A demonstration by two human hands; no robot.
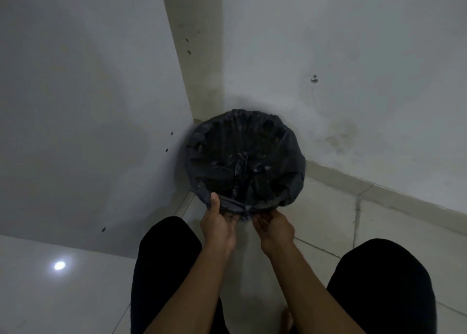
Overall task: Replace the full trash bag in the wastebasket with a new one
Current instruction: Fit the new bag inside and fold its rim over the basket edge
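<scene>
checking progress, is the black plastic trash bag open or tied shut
Open: the black plastic trash bag is spread in a wide ring, edge folded outward, inside visible.

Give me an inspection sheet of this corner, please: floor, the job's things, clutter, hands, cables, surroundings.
Surface: pale tiled floor, with a bright light reflection at the left.
Job's things: round wastebasket standing in the corner, lined with a black trash bag folded over its rim; no second bag seen.
Clutter: nothing seen.
Hands: left hand grips the bag's near edge, thumb on top; right hand seems to pinch the same edge.
Cables: nothing seen.
Surroundings: grey walls with small holes; the person's knees in dark trousers frame the view.
</scene>
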